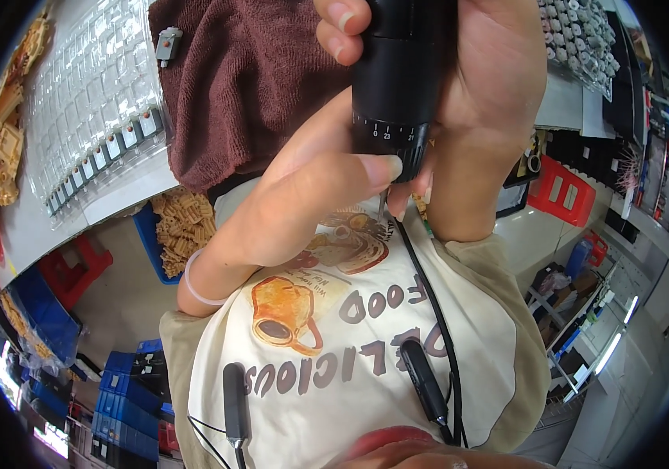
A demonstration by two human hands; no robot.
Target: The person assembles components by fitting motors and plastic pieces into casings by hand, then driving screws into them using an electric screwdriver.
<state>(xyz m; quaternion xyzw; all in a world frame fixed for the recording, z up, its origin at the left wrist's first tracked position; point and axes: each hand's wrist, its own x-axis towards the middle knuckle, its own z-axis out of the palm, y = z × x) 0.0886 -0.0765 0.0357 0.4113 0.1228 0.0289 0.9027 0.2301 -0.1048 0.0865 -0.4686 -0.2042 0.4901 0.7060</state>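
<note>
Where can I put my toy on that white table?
Use the bare strip of whitish tabletop between the clear plastic tray and the table's near edge. It's crowded at the tan lattice pieces and brown towel, and around the black electric screwdriver in the left hand and right hand.

From my remote seat I see a solid black power screwdriver (397, 74), white markings ringing its collar (389, 134). The towel (248, 94) draped over the desk's near edge is plain deep maroon, with a small grey part (167, 47) pale against it. I read the desk (127, 194) as off-white; its tray (88, 74) is clear, with black-and-white pieces (109, 150) tipped reddish brown. Tan pieces (8, 160) colour the desk's left edge. The bin (149, 246) below is bright blue. My view includes a cream garment (272, 402) (the busiest pattern: an orange cup print (281, 305), dark grey lettering) and a pale wristband (197, 285).
</note>
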